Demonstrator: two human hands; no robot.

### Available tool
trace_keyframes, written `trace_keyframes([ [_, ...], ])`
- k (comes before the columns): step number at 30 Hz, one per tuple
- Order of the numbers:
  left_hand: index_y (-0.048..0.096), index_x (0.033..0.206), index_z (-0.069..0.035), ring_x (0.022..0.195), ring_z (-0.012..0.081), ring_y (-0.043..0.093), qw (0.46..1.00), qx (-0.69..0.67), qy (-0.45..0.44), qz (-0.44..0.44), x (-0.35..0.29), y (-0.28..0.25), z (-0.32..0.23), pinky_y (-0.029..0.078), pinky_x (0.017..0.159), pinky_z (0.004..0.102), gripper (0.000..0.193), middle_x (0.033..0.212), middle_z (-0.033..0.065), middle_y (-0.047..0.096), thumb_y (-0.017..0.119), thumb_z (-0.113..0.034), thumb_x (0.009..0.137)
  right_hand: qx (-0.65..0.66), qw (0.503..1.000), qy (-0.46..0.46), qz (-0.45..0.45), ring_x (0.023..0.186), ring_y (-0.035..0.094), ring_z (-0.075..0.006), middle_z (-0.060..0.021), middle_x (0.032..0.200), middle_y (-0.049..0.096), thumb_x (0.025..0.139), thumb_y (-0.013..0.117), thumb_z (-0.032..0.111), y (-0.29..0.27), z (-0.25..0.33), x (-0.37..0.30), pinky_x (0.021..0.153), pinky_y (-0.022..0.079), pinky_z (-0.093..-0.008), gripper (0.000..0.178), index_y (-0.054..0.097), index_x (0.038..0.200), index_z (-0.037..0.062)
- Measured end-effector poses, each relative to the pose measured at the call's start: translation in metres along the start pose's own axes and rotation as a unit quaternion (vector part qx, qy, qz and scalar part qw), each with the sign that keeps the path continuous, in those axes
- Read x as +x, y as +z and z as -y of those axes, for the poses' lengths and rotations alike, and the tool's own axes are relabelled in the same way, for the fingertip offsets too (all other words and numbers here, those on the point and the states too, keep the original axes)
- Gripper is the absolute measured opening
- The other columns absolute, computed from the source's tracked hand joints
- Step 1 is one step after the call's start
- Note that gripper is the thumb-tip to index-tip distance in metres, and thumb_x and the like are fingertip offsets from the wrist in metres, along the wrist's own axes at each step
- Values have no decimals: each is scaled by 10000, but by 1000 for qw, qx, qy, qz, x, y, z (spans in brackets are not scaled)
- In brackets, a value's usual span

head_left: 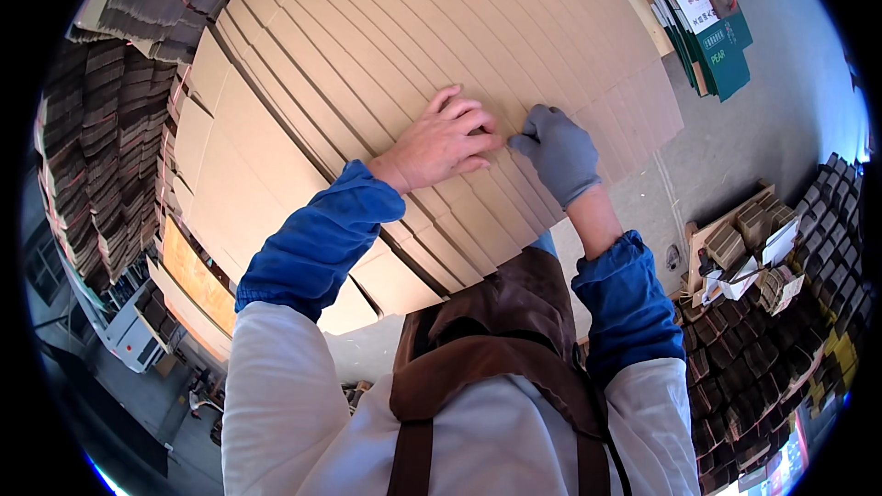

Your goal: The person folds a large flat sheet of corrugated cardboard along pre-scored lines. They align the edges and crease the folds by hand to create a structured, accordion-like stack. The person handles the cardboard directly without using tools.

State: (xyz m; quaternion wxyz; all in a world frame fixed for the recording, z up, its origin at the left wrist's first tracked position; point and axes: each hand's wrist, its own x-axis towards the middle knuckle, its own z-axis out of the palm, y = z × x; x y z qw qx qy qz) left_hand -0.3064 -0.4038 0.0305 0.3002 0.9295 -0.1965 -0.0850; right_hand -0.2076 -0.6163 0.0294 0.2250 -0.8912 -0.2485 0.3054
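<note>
A wide spread of brown cardboard sheets (367,46) lies in front of me, overlapping like a fan with their edges in slanting rows. My left hand (446,140), bare below a blue sleeve cover, rests on the sheets with its fingers bent and apart, holding nothing I can see. Close by on the right, my right hand (559,152) wears a grey glove. Its fingers are curled in against the thumb just over the cardboard. Whatever they may grip is hidden.
Tall stacks of bundled cardboard (101,147) rise at the left. Green and white printed box blanks (707,32) are piled at the far right. A wooden pallet (698,257) with cardboard pieces and more dark stacks (744,358) stand at the lower right, beside the grey floor (634,211).
</note>
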Motion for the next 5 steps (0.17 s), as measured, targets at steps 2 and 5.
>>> trace_keyframes([
  [2,687,1150,-208,1229,250,487,1000,3,0,2,0,-1,0,261,1206,571,318,1172,5,574,768,-291,855,1,1000,2,5,835,688,-380,-151,958,675,818,794,337,0,0,0,693,536,-495,316,619,930,99],
  [5,686,1165,-212,1231,249,487,1000,4,0,4,0,0,1,255,1209,576,324,1181,6,570,763,-293,861,-1,1000,-5,4,846,690,-384,-152,967,679,817,793,356,3,-3,2,706,537,-498,336,614,939,98],
])
